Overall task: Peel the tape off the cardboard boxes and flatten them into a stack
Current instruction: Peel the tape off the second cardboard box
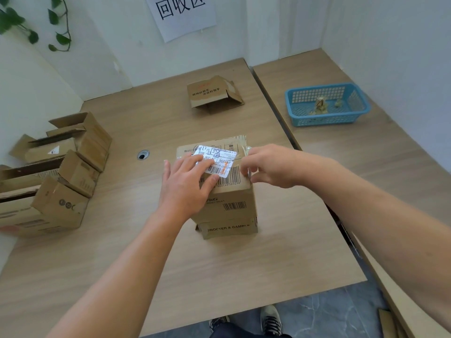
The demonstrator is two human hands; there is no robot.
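Resting straight-fingered on the Procter & Gamble box [231,211] at mid-table was the left hand [185,184]; the right hand [271,167] pinched clear tape [247,150] at its top edge. Opened boxes [73,167] lined the table's left edge.

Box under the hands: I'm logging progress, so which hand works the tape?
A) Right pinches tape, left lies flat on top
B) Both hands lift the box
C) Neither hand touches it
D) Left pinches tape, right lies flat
A: the right hand pinches the clear tape at the right top edge of the box, while the left hand lies flat on its top.
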